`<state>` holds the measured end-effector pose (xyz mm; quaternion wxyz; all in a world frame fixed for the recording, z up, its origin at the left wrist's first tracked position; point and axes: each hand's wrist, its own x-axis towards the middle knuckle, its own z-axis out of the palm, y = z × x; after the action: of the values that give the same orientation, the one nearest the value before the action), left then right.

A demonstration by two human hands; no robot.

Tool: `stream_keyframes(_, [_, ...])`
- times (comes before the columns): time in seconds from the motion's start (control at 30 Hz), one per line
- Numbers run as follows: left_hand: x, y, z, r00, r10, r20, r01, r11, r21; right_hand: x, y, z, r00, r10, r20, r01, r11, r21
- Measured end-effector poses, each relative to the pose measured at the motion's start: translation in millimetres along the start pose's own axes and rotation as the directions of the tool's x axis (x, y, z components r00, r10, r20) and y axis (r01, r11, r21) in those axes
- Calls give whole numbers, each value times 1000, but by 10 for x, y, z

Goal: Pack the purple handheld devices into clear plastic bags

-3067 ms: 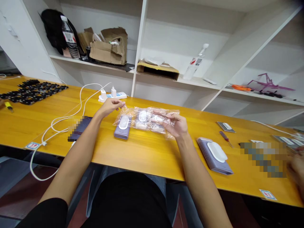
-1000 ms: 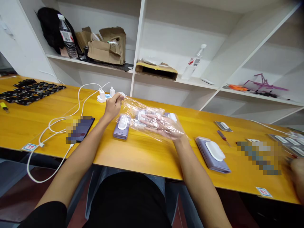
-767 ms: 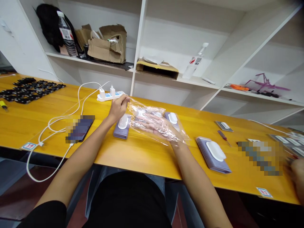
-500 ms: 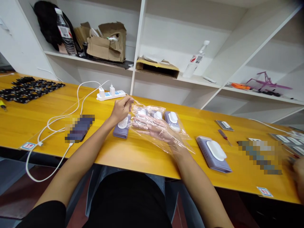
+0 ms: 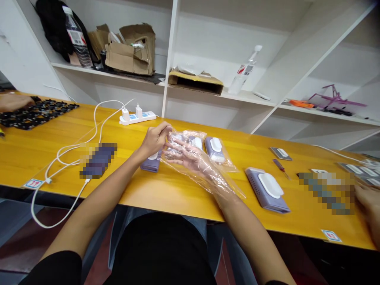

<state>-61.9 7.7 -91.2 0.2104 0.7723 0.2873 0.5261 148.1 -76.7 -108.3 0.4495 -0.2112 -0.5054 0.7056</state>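
Observation:
My left hand (image 5: 156,138) pinches the closed end of a clear plastic bag (image 5: 218,184). Inside that bag my right hand (image 5: 191,157) is spread, fingers apart and pointing left, with the film reaching back over the wrist. Beneath and behind the hands lie several purple devices with white oval tops. One device (image 5: 150,163) is partly covered by my left hand, and another device (image 5: 215,146) lies in clear wrapping behind my right wrist. An unwrapped purple device (image 5: 267,190) rests to the right of my right forearm.
A phone (image 5: 99,160) with a white cable lies at left, near a power strip (image 5: 138,118). Black parts (image 5: 38,113) lie far left under another person's hand (image 5: 14,103). At right are a screwdriver (image 5: 281,169) and another person's hand (image 5: 368,202). Shelves stand behind.
My right hand has gone deeper into the bag, its fingers spreading wider, and the film covers more of the wrist. Another person's hand has appeared at far left; the one at right reaches further in.

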Motion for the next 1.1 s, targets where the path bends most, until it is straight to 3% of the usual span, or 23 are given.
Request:
stream_keyframes(0.47, [-77,56,136,999,-30,40,30,1000,0,102,112,89,988,-44,-148,47,999,18])
stream_keyframes(0.63, [-77,62,131,984,-145,102,157,981,-112,82,76,132,994,-88,-61,92,994,67])
stream_keyframes(0.87, [-34,-14,104,995,-80,64,80,997,0,51,29,114,999,-41,-1,41,997,65])
stream_keyframes(1.1, [-8,0,74,994,-109,31,110,994,-27,49,29,130,996,2,95,-2,1000,6])
